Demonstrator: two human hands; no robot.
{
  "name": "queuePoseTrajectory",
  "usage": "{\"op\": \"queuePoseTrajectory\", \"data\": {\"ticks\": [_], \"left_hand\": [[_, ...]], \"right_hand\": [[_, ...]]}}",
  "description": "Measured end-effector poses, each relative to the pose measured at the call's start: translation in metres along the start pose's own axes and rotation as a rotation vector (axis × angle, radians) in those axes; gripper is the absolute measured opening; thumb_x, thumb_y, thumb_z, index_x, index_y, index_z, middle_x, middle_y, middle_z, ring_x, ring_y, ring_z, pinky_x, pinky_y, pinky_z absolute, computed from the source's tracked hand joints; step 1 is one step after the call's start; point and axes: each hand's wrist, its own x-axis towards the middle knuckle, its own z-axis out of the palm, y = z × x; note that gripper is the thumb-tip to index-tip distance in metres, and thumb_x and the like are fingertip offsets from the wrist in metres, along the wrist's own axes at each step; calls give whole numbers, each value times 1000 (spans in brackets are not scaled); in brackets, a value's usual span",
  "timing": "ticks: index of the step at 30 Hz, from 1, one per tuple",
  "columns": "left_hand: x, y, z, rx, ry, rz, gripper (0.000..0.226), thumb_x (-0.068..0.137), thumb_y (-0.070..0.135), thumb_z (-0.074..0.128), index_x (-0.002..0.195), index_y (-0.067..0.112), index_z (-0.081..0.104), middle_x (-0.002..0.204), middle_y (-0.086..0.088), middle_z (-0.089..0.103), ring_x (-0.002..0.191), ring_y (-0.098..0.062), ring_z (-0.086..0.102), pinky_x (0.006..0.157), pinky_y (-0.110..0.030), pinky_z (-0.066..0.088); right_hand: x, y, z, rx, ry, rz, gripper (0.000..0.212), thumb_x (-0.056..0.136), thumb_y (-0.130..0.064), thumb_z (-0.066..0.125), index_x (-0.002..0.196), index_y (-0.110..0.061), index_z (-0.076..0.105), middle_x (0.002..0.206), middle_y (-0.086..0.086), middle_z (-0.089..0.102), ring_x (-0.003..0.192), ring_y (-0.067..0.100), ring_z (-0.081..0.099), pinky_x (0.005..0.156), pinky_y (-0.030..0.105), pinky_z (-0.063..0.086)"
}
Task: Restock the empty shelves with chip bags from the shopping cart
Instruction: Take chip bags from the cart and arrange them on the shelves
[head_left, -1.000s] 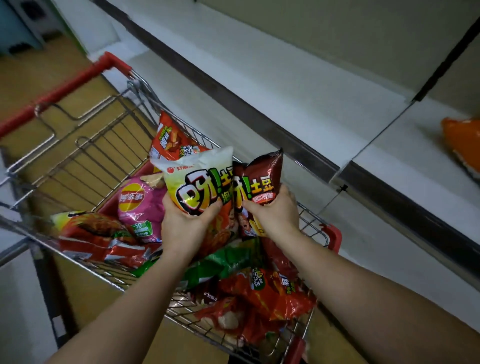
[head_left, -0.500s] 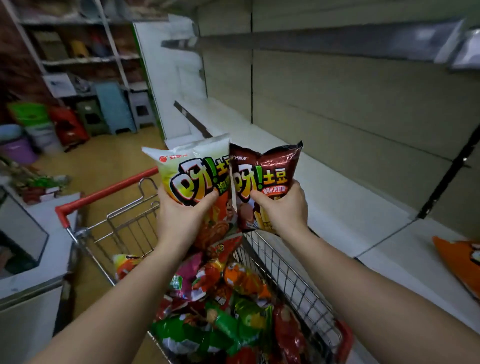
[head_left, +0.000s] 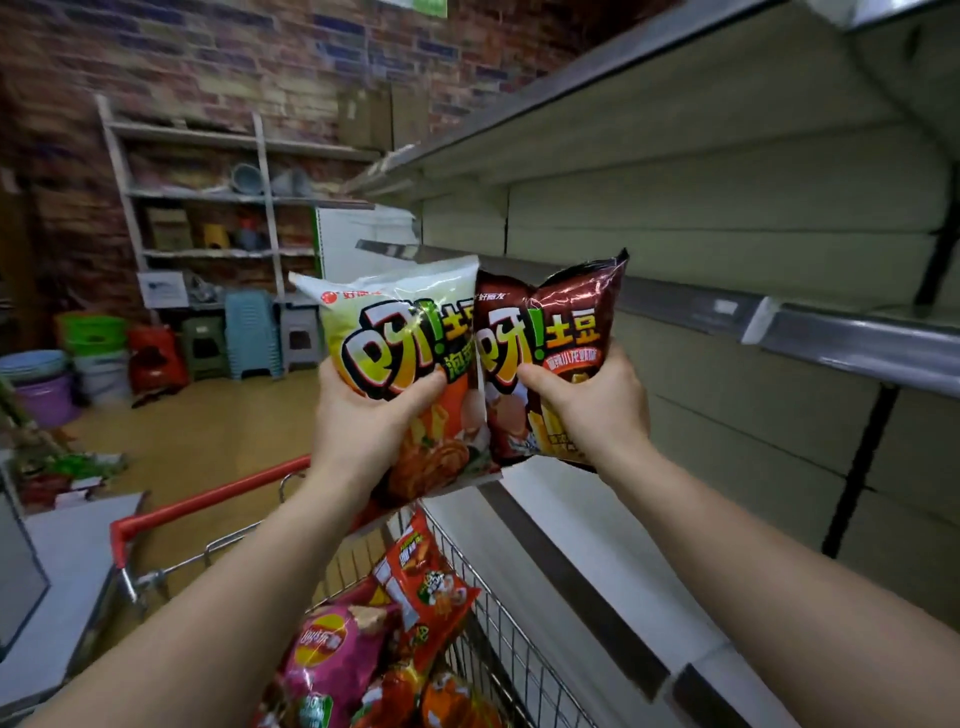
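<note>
The pale green bag (head_left: 400, 332) in my left hand (head_left: 358, 421) is glossy plastic film, crinkled and catching light. The dark brown bag (head_left: 550, 322) in my right hand (head_left: 597, 410) has the same slick, foil-like sheen. The cart (head_left: 498, 623) below is bare wire metal with a smooth red plastic handle (head_left: 208, 501). The shelf edge (head_left: 831, 338) beside me looks like brushed metal, its back panels (head_left: 727, 218) matt painted. The far wall (head_left: 208, 47) is rough brick.

A brick wall (head_left: 208, 47) backs a metal storage rack (head_left: 208, 197), with plastic stools (head_left: 254, 332) below.
</note>
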Motion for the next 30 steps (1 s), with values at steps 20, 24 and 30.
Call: {"op": "queuePoseTrajectory", "data": {"ticks": [20,24,30], "left_hand": [[46,93,17,-218,-504,235,98,37,70,76,121,25,54,110,10,67,102,-16,64,92,-45,51],[23,117,35,-312,-666,239,98,33,71,79,117,26,56,106,9,69,100,-17,66,90,-46,52],[-40,162,65,-441,-833,246,95,32,66,79,115,25,57,105,8,70,98,-18,67,90,-44,52]], "right_hand": [[-45,-108,-93,-164,431,43,56,70,-44,76,112,-17,51,102,-2,58,93,17,57,76,30,44],[-77,-123,-133,-224,542,72,56,68,-46,77,110,-18,54,103,-1,62,95,18,60,82,35,50],[-137,-143,-204,-321,711,108,57,69,-47,76,112,-18,54,102,-2,62,95,17,59,77,31,45]]}}
